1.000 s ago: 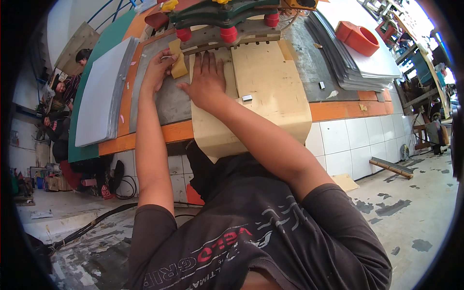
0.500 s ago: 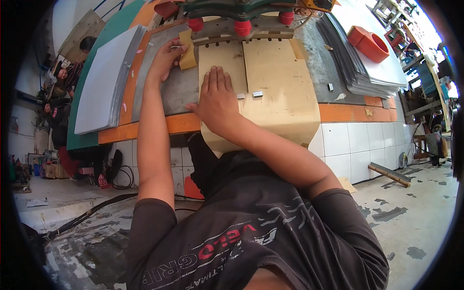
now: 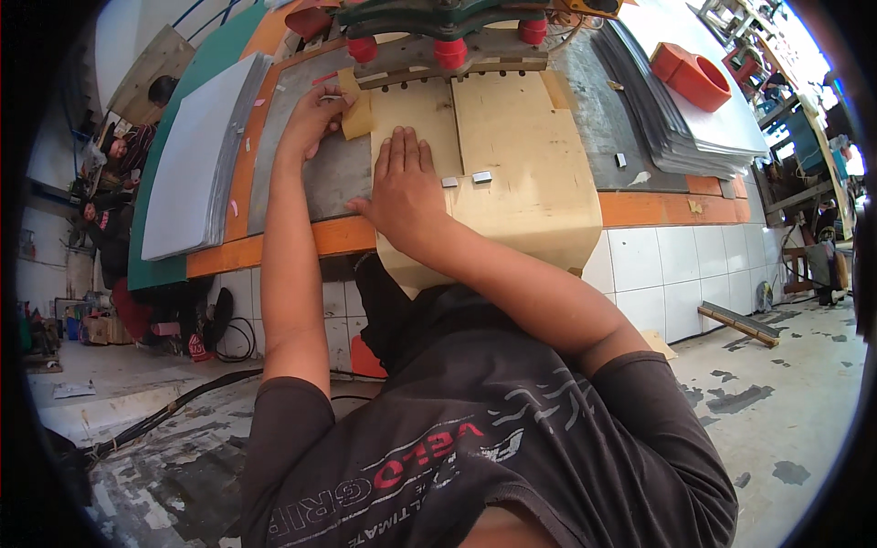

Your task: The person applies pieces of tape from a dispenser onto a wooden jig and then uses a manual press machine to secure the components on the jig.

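Note:
A pale yellow board [image 3: 512, 137] lies on the grey metal plate, its near end bending down over the table's orange edge. My right hand [image 3: 409, 194] rests flat on the board's left part, fingers stretched out and thumb spread. Beside the board's far left edge, my left hand [image 3: 315, 121] pinches the edge of a tan strip that looks like tape [image 3: 358, 114]. The strip is creased and lies along the board's edge. Two small metal pieces [image 3: 481, 177] sit on the board, right of my right hand, near the end of a dark slit.
A green machine part with red knobs [image 3: 449, 53] stands over the board's far end. White sheets are stacked at left [image 3: 196, 160] and right [image 3: 676, 128]; a red ring-shaped object [image 3: 692, 77] lies on the right stack. People are at the far left. A cable [image 3: 174, 402] crosses the floor.
The tan strip now looks more bent, its lower part folded toward the board's edge. My left hand has shifted slightly with it, while my right hand stays flat on the board.

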`<state>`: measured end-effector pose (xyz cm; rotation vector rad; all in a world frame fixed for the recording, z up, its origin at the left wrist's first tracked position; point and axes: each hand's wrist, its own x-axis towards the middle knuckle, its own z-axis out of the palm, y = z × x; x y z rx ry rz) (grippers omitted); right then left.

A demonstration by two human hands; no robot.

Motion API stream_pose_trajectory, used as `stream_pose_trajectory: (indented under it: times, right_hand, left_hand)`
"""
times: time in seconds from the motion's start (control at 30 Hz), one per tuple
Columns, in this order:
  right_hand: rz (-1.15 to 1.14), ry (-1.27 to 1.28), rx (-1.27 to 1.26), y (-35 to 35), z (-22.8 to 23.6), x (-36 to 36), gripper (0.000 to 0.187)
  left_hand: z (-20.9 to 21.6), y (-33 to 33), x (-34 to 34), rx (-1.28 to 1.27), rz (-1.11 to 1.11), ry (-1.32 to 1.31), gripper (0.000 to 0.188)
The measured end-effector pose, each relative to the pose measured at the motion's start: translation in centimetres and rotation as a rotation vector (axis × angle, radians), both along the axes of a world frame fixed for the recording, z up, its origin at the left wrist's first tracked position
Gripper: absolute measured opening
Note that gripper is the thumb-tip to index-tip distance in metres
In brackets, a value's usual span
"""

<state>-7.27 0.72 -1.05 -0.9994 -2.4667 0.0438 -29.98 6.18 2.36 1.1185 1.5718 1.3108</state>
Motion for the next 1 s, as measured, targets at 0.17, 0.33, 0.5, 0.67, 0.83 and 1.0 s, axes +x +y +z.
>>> stream_pose_trajectory:
  times: [0.17, 0.33, 0.5, 0.67, 0.83, 1.0]
  right_hand:
    - [-0.002, 0.008, 0.017, 0.0, -0.1, 0.0, 0.097]
    - [0.008, 0.025, 0.017, -0.1, 0.0, 0.1, 0.096]
    - [0.011, 0.016, 0.035, 0.0, 0.0, 0.2, 0.096]
    - [0.008, 0.012, 0.025, 0.0, 0.0, 0.2, 0.096]
    - [0.007, 0.017, 0.034, 0.0, -0.1, 0.2, 0.096]
    - [0.020, 0.029, 0.036, 0.0, -0.2, 0.2, 0.096]
  left_hand:
    - [0.4, -0.1, 0.8, 0.008, -0.002, -0.036, 0.029]
    - [0.5, 0.1, 1.4, -0.026, -0.003, -0.017, 0.030]
    - [0.2, 0.9, 2.3, -0.005, -0.046, 0.107, 0.031]
    - [-0.3, 1.7, 2.2, 0.067, 0.043, 0.242, 0.040]
    - [-0.8, 2.0, 2.1, 0.091, 0.069, 0.339, 0.046]
    - [-1.1, 2.1, 2.3, 0.159, 0.124, 0.507, 0.050]
